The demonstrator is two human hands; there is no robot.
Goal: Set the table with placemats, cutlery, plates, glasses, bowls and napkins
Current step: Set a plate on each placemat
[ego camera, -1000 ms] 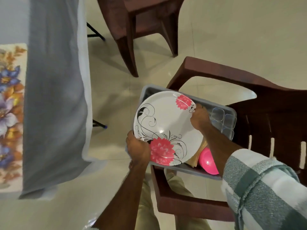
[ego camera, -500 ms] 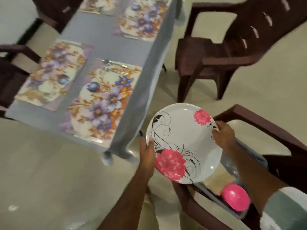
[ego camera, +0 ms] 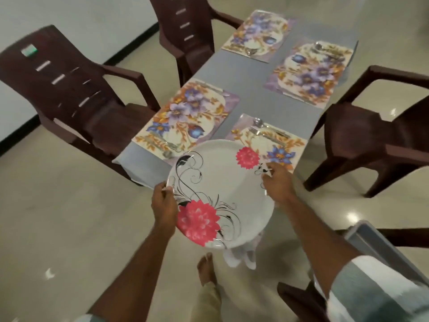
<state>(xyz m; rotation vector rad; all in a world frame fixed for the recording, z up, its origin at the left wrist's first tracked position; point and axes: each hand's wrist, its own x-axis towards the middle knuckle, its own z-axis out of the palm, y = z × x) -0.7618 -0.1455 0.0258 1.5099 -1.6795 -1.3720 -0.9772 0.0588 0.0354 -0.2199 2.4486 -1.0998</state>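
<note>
Long table [ego camera: 250, 89] under a grey tablecloth runs away from you up the middle of the view, over a glossy cream tiled floor [ego camera: 58, 217]. Dark brown plastic armchairs around it: one at near left [ego camera: 69, 94], one at far left [ego camera: 185, 31], one on the right [ego camera: 376, 126]. Part of another brown chair [ego camera: 299, 300] at the bottom right, with a grey bin edge [ego camera: 380, 247] just above it.

Four floral placemats lie flat on the cloth: near left [ego camera: 183, 117], near right [ego camera: 278, 145], far left [ego camera: 257, 36], far right [ego camera: 313, 73]. The near-right mat carries a fork [ego camera: 255, 132] and a spoon [ego camera: 257, 122] side by side; cutlery [ego camera: 321, 48] on the far-right mat is too blurred to tell apart.

You hold a white dinner plate [ego camera: 220, 194] with red flowers and black scrollwork in the air, tilted a little, at the near end of the table; its far rim overlaps the near-right mat in the view. Not set down.

Your left hand [ego camera: 163, 203] grips the plate's left rim, thumb on top, fingers curled under. Your right hand [ego camera: 277, 182] pinches the right rim, thumb on the face, the other fingers behind and hidden. Checked sleeve [ego camera: 376, 291] on your right arm. Your bare foot [ego camera: 206, 268] shows below the plate, beside a hanging white corner of cloth [ego camera: 241, 254].
</note>
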